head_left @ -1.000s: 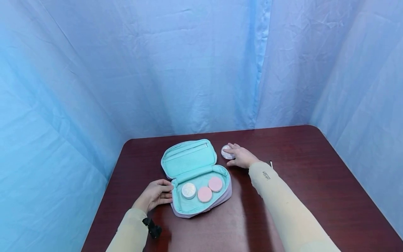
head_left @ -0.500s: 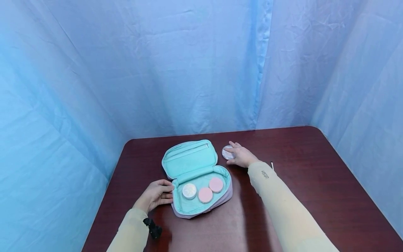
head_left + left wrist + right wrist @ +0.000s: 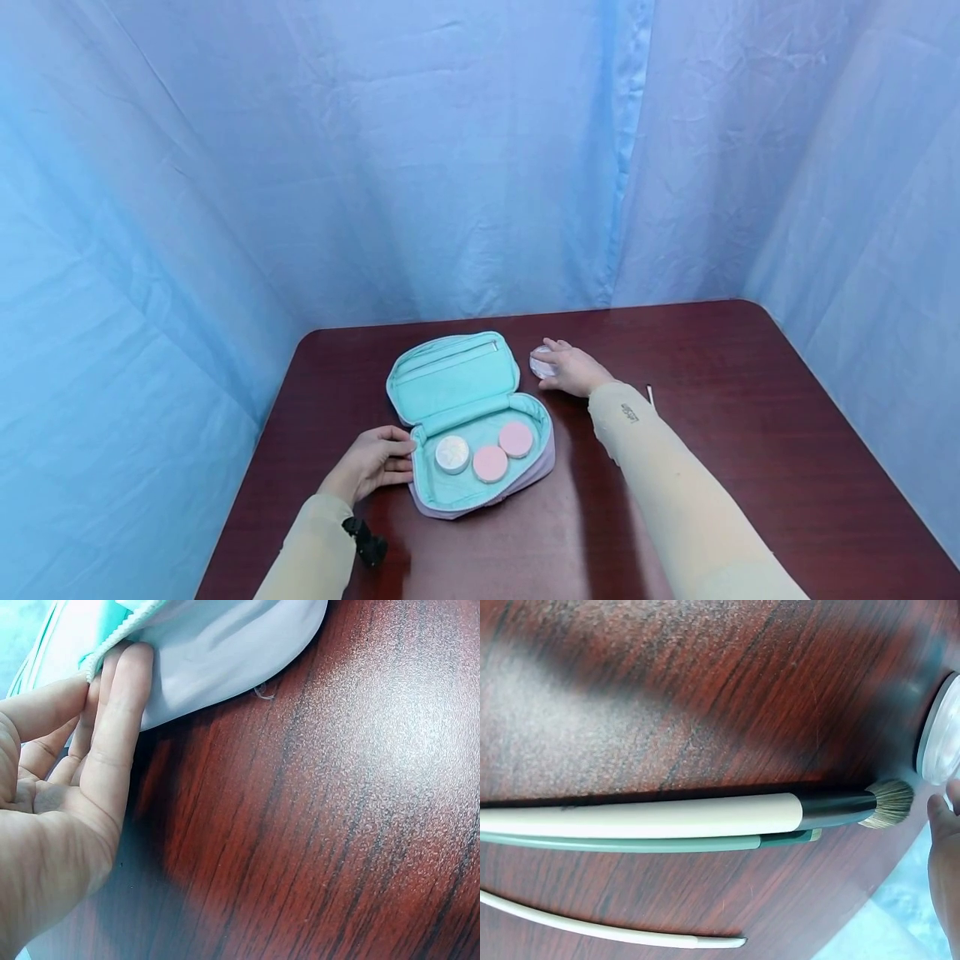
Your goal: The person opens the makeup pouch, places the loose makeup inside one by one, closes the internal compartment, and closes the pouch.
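A mint-lined zip cosmetic bag (image 3: 457, 392) lies unfolded on the table, two pink round containers (image 3: 490, 464) and a white round container (image 3: 452, 455) inside it. My left hand (image 3: 371, 462) pinches the bag's left rim between thumb and fingers; in the left wrist view the zip edge (image 3: 124, 634) runs by the fingertips. Beyond the bag to the right, my right hand (image 3: 576, 372) reaches over a clear-topped round container (image 3: 542, 363), fingers spread and partly covering it. In the right wrist view the fingertips (image 3: 937, 810) are right by the container's (image 3: 941, 735) edge.
Under my right forearm lie a thick white-handled makeup brush (image 3: 645, 820), a green-handled brush (image 3: 630, 844) against it, and a thin white brush (image 3: 615, 930). A brush tip (image 3: 650, 394) shows beside the sleeve. Blue curtains (image 3: 450, 167) hang around the dark red table (image 3: 712, 358).
The right hand's fingers have drawn slightly closer over the clear-topped container. My left hand keeps its hold on the bag's rim. The whole head view has shifted very slightly.
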A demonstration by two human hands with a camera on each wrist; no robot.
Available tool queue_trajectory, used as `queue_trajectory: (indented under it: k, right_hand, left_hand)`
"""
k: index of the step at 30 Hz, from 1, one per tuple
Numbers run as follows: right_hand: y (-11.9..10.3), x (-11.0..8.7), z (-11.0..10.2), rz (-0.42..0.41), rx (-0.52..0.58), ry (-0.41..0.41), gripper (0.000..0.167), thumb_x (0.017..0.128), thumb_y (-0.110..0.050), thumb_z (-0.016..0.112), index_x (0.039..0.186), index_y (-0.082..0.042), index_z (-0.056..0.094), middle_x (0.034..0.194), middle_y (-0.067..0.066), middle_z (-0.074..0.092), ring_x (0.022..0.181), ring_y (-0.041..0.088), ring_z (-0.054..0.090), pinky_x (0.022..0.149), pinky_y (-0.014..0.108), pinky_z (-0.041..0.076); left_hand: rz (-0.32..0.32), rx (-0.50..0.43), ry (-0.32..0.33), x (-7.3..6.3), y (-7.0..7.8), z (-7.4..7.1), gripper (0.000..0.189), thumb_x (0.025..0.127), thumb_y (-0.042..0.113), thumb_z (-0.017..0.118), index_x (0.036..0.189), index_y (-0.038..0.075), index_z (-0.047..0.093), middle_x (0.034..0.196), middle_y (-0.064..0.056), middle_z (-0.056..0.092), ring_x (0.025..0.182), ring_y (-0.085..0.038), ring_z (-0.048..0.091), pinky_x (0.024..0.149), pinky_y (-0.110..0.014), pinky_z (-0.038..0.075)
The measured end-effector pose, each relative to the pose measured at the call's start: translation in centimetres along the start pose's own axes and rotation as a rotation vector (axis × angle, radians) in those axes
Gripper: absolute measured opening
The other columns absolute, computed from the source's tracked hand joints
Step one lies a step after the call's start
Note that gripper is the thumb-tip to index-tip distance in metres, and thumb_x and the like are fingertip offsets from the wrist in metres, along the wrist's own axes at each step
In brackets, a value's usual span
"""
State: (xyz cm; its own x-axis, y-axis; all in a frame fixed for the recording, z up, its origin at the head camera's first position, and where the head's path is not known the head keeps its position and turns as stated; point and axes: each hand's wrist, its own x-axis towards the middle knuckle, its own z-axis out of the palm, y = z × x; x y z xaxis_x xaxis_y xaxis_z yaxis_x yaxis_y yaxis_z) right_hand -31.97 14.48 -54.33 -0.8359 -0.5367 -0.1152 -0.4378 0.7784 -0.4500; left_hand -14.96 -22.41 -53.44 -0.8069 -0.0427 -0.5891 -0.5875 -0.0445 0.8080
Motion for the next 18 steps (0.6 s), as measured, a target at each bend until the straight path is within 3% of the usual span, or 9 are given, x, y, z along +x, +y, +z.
queue_trajectory:
  k: [12,18]
  right_hand:
    - [-0.52,-0.27,-0.18,-0.004,-0.071,-0.003,0.060,0.092,-0.029,0.078,0.147,-0.014,0.057,0.158,0.023,0.040,0.148,0.046,0.032,0.118,0.058,0.033]
    - [-0.47,-0.10,-0.22,0.003,-0.072,-0.016,0.061,0.093,-0.029,0.077,0.148,-0.014,0.056,0.160,0.023,0.037,0.149,0.047,0.029,0.118,0.058,0.033]
  left_hand:
    - [0.013,0.007,-0.012,0.16,-0.23,-0.20,0.013,0.095,0.006,0.071,0.105,0.001,0.065,0.086,-0.014,0.066,0.071,-0.022,0.068,0.070,-0.041,0.063]
    - [0.010,0.002,-0.018,0.14,-0.14,-0.23,0.012,0.096,0.006,0.070,0.106,0.001,0.064,0.085,-0.014,0.067,0.071,-0.022,0.069,0.070,-0.040,0.063]
